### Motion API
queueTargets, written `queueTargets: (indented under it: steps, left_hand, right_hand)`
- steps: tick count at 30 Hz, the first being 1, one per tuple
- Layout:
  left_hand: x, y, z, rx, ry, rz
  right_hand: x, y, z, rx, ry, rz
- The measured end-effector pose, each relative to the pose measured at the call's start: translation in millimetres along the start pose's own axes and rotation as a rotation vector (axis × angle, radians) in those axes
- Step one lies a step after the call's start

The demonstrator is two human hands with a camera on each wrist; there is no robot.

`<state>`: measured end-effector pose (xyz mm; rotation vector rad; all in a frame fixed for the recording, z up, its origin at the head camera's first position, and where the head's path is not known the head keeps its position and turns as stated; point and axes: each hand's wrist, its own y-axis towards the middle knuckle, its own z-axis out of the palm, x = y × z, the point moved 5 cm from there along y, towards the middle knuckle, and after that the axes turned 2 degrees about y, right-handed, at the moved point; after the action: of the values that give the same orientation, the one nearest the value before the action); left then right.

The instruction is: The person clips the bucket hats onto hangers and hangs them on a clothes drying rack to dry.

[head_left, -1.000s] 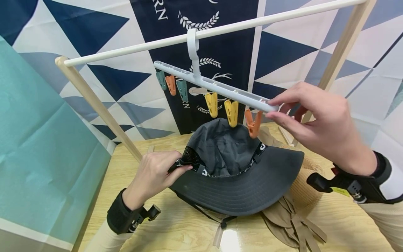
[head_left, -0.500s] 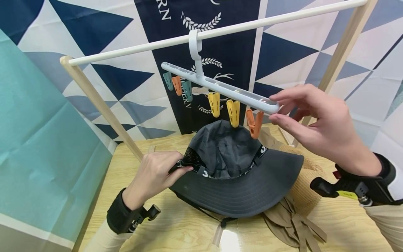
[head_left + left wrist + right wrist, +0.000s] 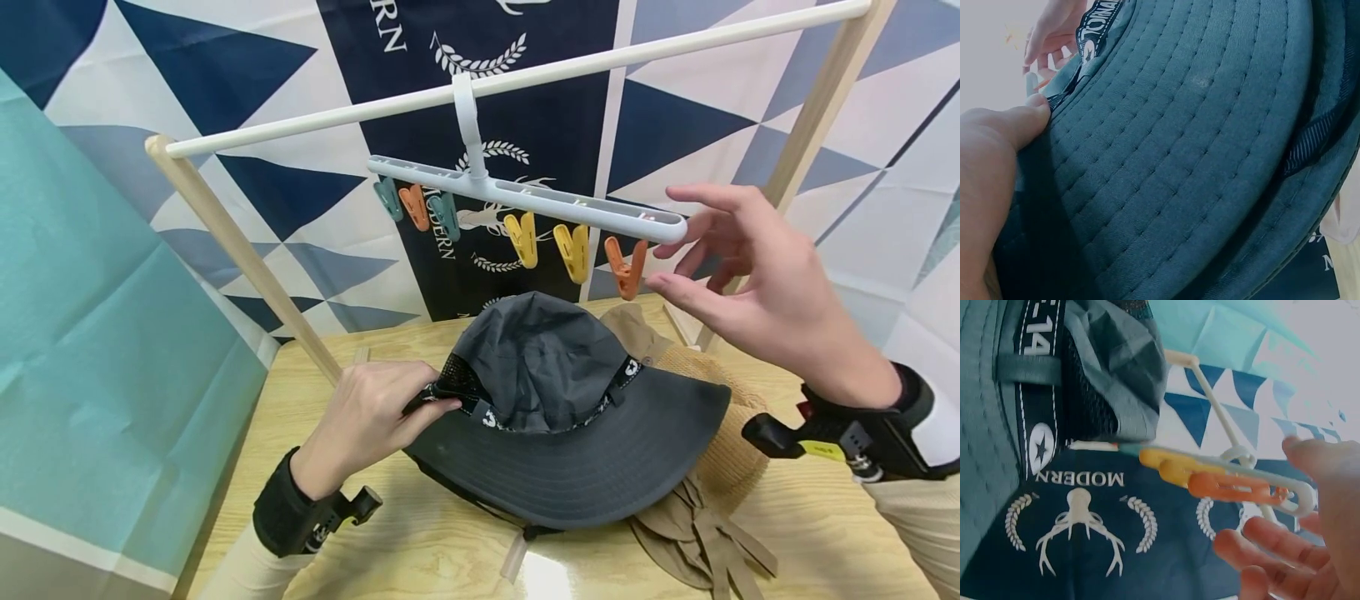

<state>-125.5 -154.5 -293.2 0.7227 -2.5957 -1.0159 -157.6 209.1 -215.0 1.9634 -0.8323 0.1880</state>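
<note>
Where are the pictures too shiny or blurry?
Head view: white glare on the table, below the hat. Left wrist view: washed out at top left, brim stitching clear. Right wrist view: washed out at top right, orange clip and right hand a bit soft.

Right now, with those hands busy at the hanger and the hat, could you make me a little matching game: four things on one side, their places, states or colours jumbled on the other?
Things
1. Left hand
2. Right hand
3. Hanger
4. Wide-brimmed hat

Places, states, colours
A. Hooked over the white bar
B. Dark grey
C. Beside the hanger's end, thumb and index finger apart
D. Gripping the hat near its band

Right pairs: 1-D, 2-C, 3-A, 4-B.
</note>
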Motion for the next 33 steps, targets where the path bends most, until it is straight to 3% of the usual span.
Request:
queueTargets:
  steps: [2,8,11,18,22,26,28,30,33]
  left_hand:
    - [-0.5,0.3,0.3,-0.004,-0.001,0.007]
    - [0.2,0.3,-0.5,0.005,-0.011,0.008]
    - [0.1,-0.3,-0.9,0.010,-0.012,0.008]
    - [0.9,-0.7,0.3,-0.002,-0.003,0.017]
    - [1.6,-1.5,1.0,0.003,0.004,0.012]
    - [2.9,-2.8,1.5,0.005,0.008,0.011]
    - [3.5,-3.3,1.7,0.006,0.010,0.011]
    - [4.1,-3.7,2.2,0.008,0.011,0.011]
    - [5.0,-4.1,3.3,0.017,0.007,0.007]
  right_hand:
    - [-11,0.3,-1,0.022,0.026,0.011]
    - [-57,8.8,-10,0.224,0.180,0.124]
    - [-72,14.0,-14,0.283,0.253,0.176]
    - [-83,17.0,-13,0.315,0.185,0.277]
    - [-87,19.3,-7,0.326,0.214,0.262]
    - [-90,25.1,-3,0.343,0.383,0.201]
    - [-92,28.2,-1,0.363,0.418,0.200]
    - [-93,30.7,1,0.386,0.423,0.211]
    - [-96,33.4,2,0.419,0.339,0.225]
